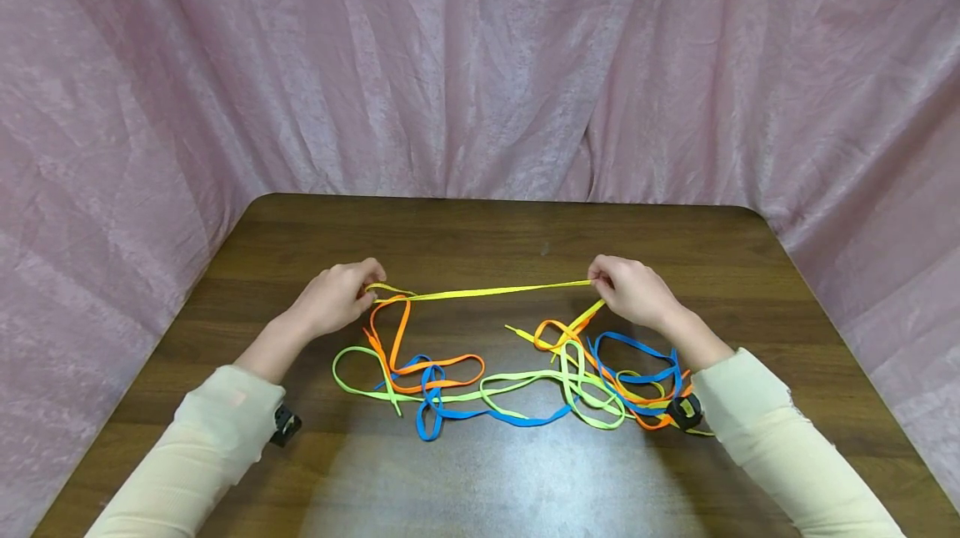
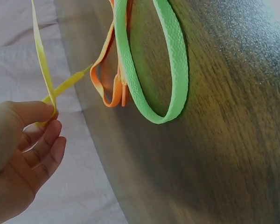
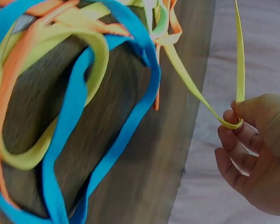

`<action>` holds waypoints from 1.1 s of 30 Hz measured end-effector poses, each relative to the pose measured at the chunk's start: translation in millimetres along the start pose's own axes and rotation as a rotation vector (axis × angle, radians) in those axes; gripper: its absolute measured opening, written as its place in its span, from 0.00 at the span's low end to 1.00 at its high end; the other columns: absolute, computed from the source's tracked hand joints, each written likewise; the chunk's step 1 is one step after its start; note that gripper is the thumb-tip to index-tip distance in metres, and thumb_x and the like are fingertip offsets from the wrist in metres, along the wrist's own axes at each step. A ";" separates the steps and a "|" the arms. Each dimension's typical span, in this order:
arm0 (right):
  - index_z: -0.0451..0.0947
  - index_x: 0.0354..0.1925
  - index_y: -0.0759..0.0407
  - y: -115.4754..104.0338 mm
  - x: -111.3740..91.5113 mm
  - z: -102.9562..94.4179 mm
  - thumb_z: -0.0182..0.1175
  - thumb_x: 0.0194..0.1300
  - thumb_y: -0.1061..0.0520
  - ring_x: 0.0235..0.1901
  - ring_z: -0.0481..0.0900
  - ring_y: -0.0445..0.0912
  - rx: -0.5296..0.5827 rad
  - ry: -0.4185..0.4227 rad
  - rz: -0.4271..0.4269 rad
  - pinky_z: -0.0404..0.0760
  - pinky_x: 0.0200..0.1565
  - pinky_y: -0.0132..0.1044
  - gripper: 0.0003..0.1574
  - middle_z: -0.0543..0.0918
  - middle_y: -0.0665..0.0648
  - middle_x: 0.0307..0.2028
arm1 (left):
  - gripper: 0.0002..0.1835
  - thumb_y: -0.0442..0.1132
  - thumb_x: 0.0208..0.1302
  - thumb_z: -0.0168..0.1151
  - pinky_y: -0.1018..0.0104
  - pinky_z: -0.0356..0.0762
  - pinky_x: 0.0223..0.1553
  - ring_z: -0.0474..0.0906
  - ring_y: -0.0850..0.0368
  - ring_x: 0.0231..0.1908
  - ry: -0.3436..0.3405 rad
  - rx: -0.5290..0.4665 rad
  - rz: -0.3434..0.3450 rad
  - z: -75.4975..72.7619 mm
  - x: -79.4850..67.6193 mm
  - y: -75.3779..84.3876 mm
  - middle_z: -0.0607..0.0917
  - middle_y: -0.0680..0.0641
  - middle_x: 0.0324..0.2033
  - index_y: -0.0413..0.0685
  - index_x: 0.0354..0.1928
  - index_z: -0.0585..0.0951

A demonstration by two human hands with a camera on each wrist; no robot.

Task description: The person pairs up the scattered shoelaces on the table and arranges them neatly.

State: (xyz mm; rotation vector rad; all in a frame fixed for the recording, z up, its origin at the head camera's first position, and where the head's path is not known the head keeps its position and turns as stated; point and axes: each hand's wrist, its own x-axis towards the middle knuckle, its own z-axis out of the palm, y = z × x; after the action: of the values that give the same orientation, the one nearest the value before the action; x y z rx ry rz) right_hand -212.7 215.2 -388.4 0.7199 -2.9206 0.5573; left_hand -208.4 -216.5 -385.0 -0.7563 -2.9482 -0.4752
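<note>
A yellow shoelace (image 1: 480,294) stretches almost straight between the two hands above the far half of the table. My left hand (image 1: 339,296) pinches it near one end; in the left wrist view a short tail with the lace's tip pokes out past the thumb (image 2: 35,112). My right hand (image 1: 633,292) pinches the same lace between thumb and fingers, and from there it bends down toward the pile, as the right wrist view shows. An orange shoelace (image 1: 405,329) lies close below the left hand, and a green shoelace (image 1: 450,398) crosses the middle.
Blue shoelace (image 1: 540,421) loops lie along the front of the tangle. Orange, blue and yellow laces overlap by the right wrist, where a black wrist camera (image 1: 684,411) sits. The brown wooden table (image 1: 480,238) ends at a pink curtain (image 1: 465,62).
</note>
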 end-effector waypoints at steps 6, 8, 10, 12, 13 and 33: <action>0.77 0.35 0.59 8.3 -5.3 -3.6 0.55 0.59 0.64 0.21 0.68 0.42 -0.040 0.013 -0.019 0.67 0.24 0.35 0.05 0.77 0.51 0.27 | 0.07 0.32 0.53 0.64 0.61 0.71 0.26 0.73 0.58 0.25 -0.003 -0.002 -0.017 -0.7 -0.3 -2.2 0.80 0.52 0.26 0.48 0.34 0.79; 0.78 0.34 0.59 11.4 -6.8 -5.2 0.55 0.59 0.65 0.22 0.68 0.42 -0.059 0.026 -0.027 0.67 0.24 0.35 0.05 0.77 0.51 0.27 | 0.06 0.32 0.53 0.65 0.61 0.71 0.26 0.73 0.59 0.25 -0.003 0.001 -0.017 -0.3 -1.0 -3.3 0.79 0.53 0.26 0.50 0.31 0.80; 0.78 0.34 0.59 14.5 -7.8 -7.2 0.56 0.59 0.65 0.23 0.69 0.43 -0.078 0.037 -0.031 0.69 0.25 0.36 0.05 0.78 0.51 0.28 | 0.06 0.32 0.53 0.66 0.61 0.71 0.26 0.73 0.59 0.25 0.000 0.003 -0.014 0.2 -2.1 -4.4 0.79 0.53 0.25 0.50 0.31 0.80; 0.78 0.34 0.59 17.5 -9.1 -9.6 0.56 0.59 0.65 0.24 0.70 0.43 -0.094 0.041 -0.026 0.69 0.26 0.37 0.05 0.78 0.52 0.28 | 0.06 0.32 0.52 0.66 0.60 0.71 0.27 0.73 0.59 0.25 0.006 0.004 -0.008 0.6 -2.9 -5.5 0.79 0.53 0.26 0.50 0.31 0.80; 0.78 0.34 0.59 19.2 -9.6 -10.7 0.56 0.59 0.65 0.24 0.70 0.44 -0.103 0.042 -0.023 0.70 0.27 0.38 0.05 0.78 0.52 0.29 | 0.06 0.32 0.52 0.66 0.60 0.71 0.27 0.73 0.59 0.25 0.010 0.003 -0.006 0.8 -3.1 -6.0 0.79 0.53 0.25 0.49 0.31 0.80; 0.79 0.34 0.60 47.8 -27.9 -30.1 0.59 0.57 0.64 0.23 0.70 0.45 -0.168 0.095 0.007 0.69 0.24 0.39 0.04 0.78 0.52 0.27 | 0.07 0.27 0.49 0.66 0.59 0.72 0.30 0.75 0.59 0.25 0.048 -0.035 -0.018 -0.3 -8.6 -25.6 0.80 0.54 0.22 0.46 0.30 0.80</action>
State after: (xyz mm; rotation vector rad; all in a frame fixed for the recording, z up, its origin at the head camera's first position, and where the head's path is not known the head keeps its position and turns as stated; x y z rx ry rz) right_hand -210.4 277.7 -380.7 0.6447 -2.8396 0.3316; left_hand -213.2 -241.8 -393.1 -0.7121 -2.9118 -0.5395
